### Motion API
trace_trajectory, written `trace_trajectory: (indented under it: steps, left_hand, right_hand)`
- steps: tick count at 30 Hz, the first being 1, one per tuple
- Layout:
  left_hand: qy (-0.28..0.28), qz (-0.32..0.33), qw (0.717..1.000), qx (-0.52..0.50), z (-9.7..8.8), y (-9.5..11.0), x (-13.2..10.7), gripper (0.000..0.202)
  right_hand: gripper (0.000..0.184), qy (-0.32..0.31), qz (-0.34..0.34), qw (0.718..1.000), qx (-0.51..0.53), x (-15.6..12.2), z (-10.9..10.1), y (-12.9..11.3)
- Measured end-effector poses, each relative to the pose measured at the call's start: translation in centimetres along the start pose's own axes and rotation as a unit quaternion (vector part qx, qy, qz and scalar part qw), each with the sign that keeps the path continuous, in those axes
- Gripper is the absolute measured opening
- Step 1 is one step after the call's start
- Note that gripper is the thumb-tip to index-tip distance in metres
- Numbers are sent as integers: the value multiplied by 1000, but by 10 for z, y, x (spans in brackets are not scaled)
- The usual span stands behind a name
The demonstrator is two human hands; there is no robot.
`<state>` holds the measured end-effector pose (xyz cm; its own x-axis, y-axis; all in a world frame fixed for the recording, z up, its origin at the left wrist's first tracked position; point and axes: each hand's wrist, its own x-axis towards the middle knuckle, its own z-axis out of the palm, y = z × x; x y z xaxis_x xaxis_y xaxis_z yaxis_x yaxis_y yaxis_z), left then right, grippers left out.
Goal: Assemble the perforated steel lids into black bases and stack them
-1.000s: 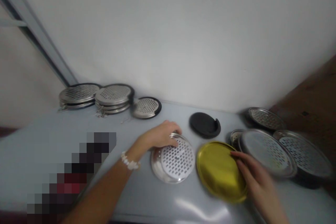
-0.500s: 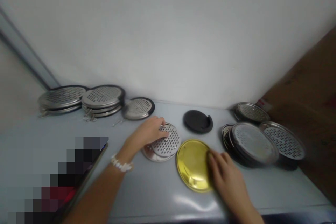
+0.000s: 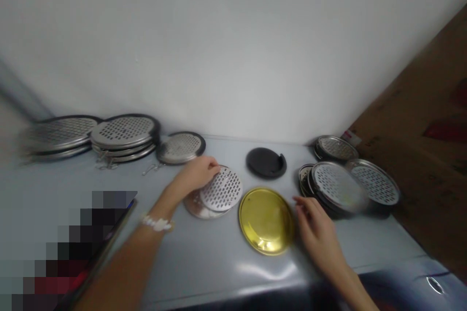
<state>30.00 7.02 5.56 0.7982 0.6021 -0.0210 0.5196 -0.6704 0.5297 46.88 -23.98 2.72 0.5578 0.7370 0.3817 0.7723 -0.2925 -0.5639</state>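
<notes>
On the grey tabletop lies a shiny gold round lid point(image 3: 265, 221) with a raised rim. Just off its right edge is my right hand point(image 3: 316, 226), its fingers loosely bent and apart, holding nothing. My left hand point(image 3: 199, 173) pinches the upper left edge of a round perforated metal grater disc point(image 3: 222, 189), which overlaps a plain shiny metal disc point(image 3: 197, 206). The fingertips at that edge are partly hidden. Behind the gold lid rests a round black plastic piece point(image 3: 265, 163) with a raised lip at its right.
Stacks of black-rimmed perforated discs point(image 3: 124, 131) stand at the back left, with a single one point(image 3: 182, 146) beside them. More perforated discs point(image 3: 339, 187) are piled at the right, near brown cardboard boxes point(image 3: 423, 141). A pixelated dark object point(image 3: 98, 238) lies front left.
My right hand has let go of the gold lid's right edge and sits slightly apart from it. My left fingers have shifted to the grater disc's edge. The view has turned slightly right.
</notes>
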Motion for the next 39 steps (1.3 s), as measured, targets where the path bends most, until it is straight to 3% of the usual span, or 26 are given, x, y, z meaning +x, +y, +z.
trace_trajectory:
  steps: [4,7,12,15,18,23,30,39]
  left_hand:
    - [59,6,997,-50,5,-2,5,24]
    - [77,-5,980,-183,5,-1,8,23]
    - [65,-36,916,-394,0,17,1,33]
    - [2,-12,903,-430,7,35,-6,32]
    - [-72,45,907,-412,26,49,-11,31]
    - [-110,98,909,-390,52,59,-17,30]
    - [-95,105,936,-321,56,60,-18,27]
    - [-24,98,987,-124,57,79,-25,20]
  right_hand:
    - [22,-28,-40,999,-4,-4,15,-4]
    - [22,-23,-56,998,-14,-5,21,-4]
    - [23,55,-75,995,-18,-6,17,-1]
    - [22,98,-76,992,-16,-8,13,-1]
    - [19,115,-66,991,-6,-9,11,-1]
    - [19,115,-71,991,3,-11,12,-1]
    - [18,85,-34,995,29,-9,12,-2]
    - [22,78,35,993,77,-8,12,4]
